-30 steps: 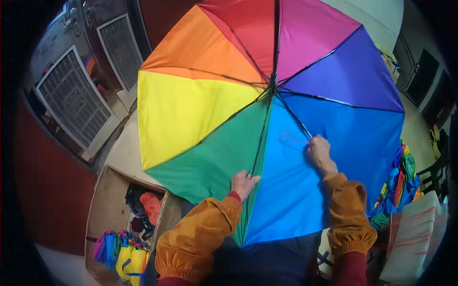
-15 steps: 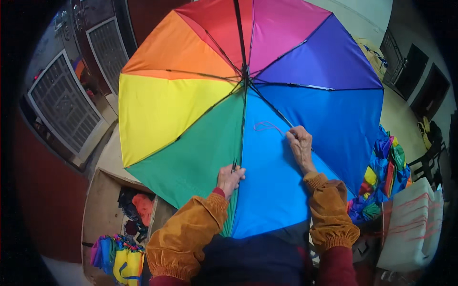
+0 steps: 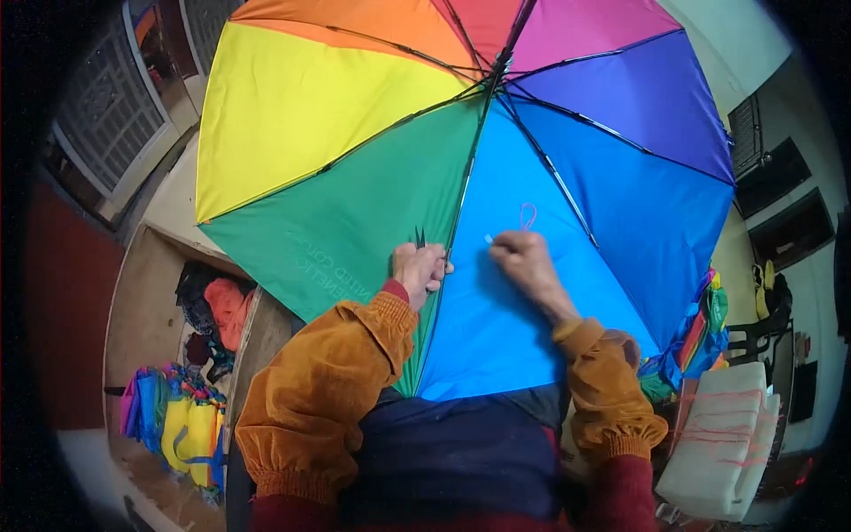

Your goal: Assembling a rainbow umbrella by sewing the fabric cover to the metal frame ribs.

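Note:
An opened rainbow umbrella lies spread before me with its inside, ribs and dark shaft facing up. My left hand is closed at a rib between the green and light blue panels. Two dark pointed tips of a small tool, like thread snips, stick up from that fist; the rest is hidden. Over the light blue panel, my right hand is closed in a pinch, with a small pale tip at its fingers. A pink thread loops up from behind this hand.
At the lower left, a wooden box holds folded rainbow umbrellas and an orange cloth. More rainbow fabric lies at the right, above a white block with red threads on it.
My right hand has moved left, closer to my left hand, and the thread loop now stands above it. In the picture, the umbrella's hub has shifted up and right. The left hand keeps its grip.

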{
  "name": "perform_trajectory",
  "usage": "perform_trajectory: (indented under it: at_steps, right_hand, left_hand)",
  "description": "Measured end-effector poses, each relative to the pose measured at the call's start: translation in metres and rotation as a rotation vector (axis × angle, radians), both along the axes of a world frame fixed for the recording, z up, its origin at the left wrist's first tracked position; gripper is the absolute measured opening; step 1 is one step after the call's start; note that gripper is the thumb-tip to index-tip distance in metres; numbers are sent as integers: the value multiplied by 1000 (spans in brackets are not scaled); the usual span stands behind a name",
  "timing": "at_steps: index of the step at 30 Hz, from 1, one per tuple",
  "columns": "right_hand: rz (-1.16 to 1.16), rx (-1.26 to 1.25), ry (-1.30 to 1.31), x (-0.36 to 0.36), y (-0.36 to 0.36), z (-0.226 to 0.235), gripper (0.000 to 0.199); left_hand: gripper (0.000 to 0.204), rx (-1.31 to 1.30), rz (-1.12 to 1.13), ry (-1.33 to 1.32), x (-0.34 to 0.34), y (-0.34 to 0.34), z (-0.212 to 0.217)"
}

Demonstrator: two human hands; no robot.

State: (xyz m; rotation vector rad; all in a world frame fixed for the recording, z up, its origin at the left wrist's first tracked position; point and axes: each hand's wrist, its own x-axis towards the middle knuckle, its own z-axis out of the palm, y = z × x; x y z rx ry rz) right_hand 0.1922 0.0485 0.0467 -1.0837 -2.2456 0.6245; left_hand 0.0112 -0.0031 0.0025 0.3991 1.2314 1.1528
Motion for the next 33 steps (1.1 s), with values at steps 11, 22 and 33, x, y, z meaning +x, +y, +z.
perform_trajectory:
  at_steps: [11,22,33]
  right_hand:
    - [114,72,-387,-43,-11,-32,7]
    - [151,36,-196,-43,-3,-39,4]
    - [-42,-411,202,-52,-11,-31,14]
  left_hand:
    - [8,-39,93,-160,-9,0,-3]
    - [11,-25,84,-238,-3,-2,5]
    - [13,143,98,-92,2,-5,-7]
